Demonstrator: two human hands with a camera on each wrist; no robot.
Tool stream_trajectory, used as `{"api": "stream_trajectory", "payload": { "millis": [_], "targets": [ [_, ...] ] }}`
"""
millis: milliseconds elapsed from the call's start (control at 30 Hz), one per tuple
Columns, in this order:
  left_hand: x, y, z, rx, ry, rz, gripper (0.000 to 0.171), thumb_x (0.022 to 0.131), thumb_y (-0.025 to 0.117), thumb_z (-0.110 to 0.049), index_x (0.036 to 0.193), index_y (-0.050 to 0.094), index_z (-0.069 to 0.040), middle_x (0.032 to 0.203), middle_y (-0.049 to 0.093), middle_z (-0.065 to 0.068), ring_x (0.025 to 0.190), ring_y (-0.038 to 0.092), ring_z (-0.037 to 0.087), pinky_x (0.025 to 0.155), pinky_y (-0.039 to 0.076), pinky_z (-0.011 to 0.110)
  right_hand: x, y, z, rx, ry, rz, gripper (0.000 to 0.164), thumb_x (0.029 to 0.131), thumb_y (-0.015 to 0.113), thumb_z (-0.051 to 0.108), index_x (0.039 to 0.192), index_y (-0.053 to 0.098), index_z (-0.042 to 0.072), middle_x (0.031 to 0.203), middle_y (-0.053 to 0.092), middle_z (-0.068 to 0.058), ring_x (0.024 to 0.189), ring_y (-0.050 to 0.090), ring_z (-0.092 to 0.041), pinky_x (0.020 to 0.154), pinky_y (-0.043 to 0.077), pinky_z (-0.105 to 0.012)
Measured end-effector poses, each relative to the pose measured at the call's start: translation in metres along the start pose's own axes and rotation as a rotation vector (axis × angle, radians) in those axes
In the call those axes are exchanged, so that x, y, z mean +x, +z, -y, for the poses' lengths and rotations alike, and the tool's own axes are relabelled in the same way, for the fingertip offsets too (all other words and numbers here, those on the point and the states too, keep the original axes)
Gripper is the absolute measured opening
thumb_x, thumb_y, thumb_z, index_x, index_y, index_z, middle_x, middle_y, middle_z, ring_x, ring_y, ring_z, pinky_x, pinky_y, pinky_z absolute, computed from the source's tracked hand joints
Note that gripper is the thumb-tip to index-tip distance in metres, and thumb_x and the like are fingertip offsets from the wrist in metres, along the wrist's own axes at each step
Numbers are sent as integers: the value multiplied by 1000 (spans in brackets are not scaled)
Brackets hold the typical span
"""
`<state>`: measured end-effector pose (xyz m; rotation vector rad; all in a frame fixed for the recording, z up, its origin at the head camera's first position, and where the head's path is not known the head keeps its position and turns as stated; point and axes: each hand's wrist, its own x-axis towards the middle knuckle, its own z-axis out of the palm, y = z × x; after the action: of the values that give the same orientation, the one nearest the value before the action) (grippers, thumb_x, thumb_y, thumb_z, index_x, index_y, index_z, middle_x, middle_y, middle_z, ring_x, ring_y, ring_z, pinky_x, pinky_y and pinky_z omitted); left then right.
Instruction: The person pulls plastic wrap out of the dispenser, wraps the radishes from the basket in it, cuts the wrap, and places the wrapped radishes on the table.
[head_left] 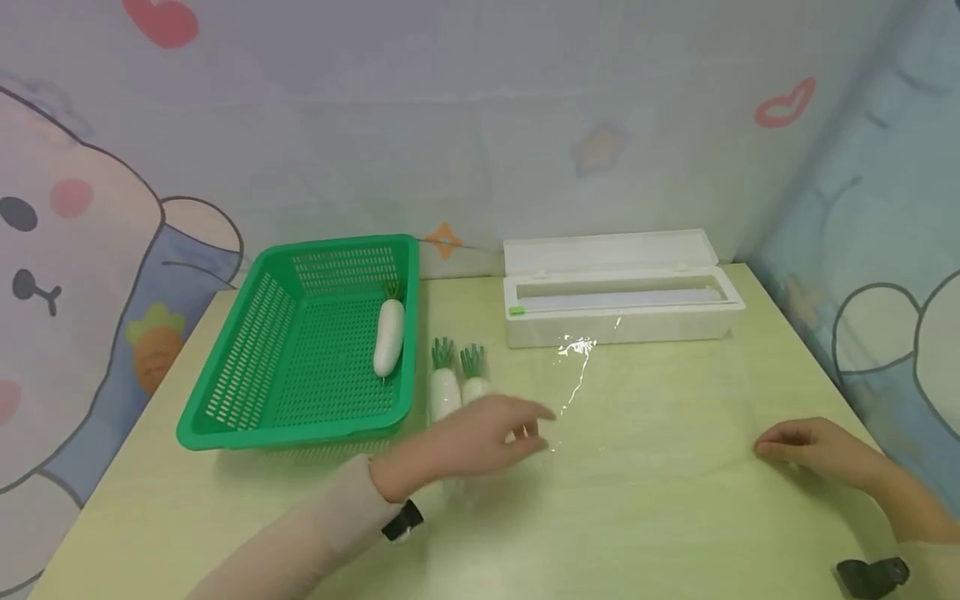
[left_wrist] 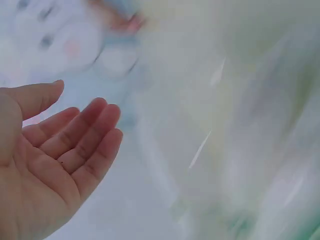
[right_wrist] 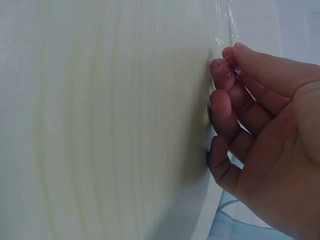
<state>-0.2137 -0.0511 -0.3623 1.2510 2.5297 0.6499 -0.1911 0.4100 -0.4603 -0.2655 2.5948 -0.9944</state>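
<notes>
A sheet of clear plastic wrap (head_left: 576, 385) stretches from the white dispenser box (head_left: 618, 327) toward me, shiny where light strikes it. Its right edge is pinched between thumb and forefinger of my right hand (head_left: 821, 450); the right wrist view shows the crinkled wrap (right_wrist: 231, 22) at those fingertips. My left hand (head_left: 487, 433) hovers over the wrap's left side, palm and spread fingers bare in the left wrist view. Two white radishes with green stems, a left one (head_left: 446, 393) and a right one (head_left: 474, 388), lie side by side, partly hidden behind this hand.
On the left stands a green plastic basket (head_left: 411, 350) with one white radish (head_left: 389, 337) inside. The dispenser's lid (head_left: 611, 252) is raised, showing a roll (head_left: 622, 298). A printed curtain (head_left: 480, 150) hangs behind the table (head_left: 645, 533).
</notes>
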Motion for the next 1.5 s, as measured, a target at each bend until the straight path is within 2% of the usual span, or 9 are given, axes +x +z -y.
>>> {"api": "stream_trajectory", "payload": {
  "millis": [100,233,400,533,700,900,1000,1200,1500],
  "targets": [
    [-5,-45,3,-60,5,-153,38,97,58,-17,132,55,-3,96,70,3,84,64,12,75,51,23,-3,2,-2,13,35,-1,32,98,56,24,111,67,-3,99,68,2,80,52,4,65,47,-24],
    [-13,-97,12,-130,-58,-323,38,97,58,-17,132,55,-4,95,69,4,85,63,15,76,52,30,-5,4,-4,22,55,-5,32,98,57,25,112,67,-1,102,68,0,81,52,3,66,46,-24],
    [-19,-141,46,-271,-252,-488,38,99,55,-26,133,55,-10,108,66,10,96,62,22,85,49,40,-4,4,-4,4,29,-23,32,98,56,24,113,67,-2,104,68,-6,82,52,4,66,46,-24],
    [-19,-157,82,-330,-450,-560,40,100,52,-28,135,51,-9,115,62,14,99,60,24,89,47,41,-2,2,-3,-2,30,-37,31,97,57,25,112,67,-1,104,69,-6,83,52,5,66,47,-24],
    [-12,-154,127,-332,-588,-535,45,100,51,-24,139,46,-1,115,59,21,99,58,30,87,49,41,-5,2,-4,-3,27,-56,29,97,57,25,111,68,1,105,68,-5,86,52,6,67,47,-24],
    [-12,-139,178,-532,-710,-455,56,100,51,-24,149,31,-3,141,43,24,126,49,37,101,44,44,-3,6,-2,20,27,-66,30,97,58,26,111,68,2,103,68,-3,82,53,2,65,46,-24],
    [-18,-129,197,-562,-741,-416,60,100,52,-20,151,26,-4,145,39,25,129,45,39,103,42,48,-2,7,-2,24,28,-68,30,97,58,26,111,68,2,102,69,-2,81,53,1,65,46,-24],
    [-29,-111,217,-550,-755,-299,72,96,59,-12,153,17,-3,145,35,29,130,40,43,104,39,52,-3,8,0,23,43,-59,30,97,58,25,111,68,0,105,68,-7,81,52,2,65,46,-24],
    [-32,-95,224,-587,-761,-125,85,92,65,-18,153,9,-2,149,27,30,132,37,45,101,42,52,-4,10,0,49,51,-68,31,97,58,25,111,67,0,103,68,-3,80,52,1,64,46,-25]
  ]
}}
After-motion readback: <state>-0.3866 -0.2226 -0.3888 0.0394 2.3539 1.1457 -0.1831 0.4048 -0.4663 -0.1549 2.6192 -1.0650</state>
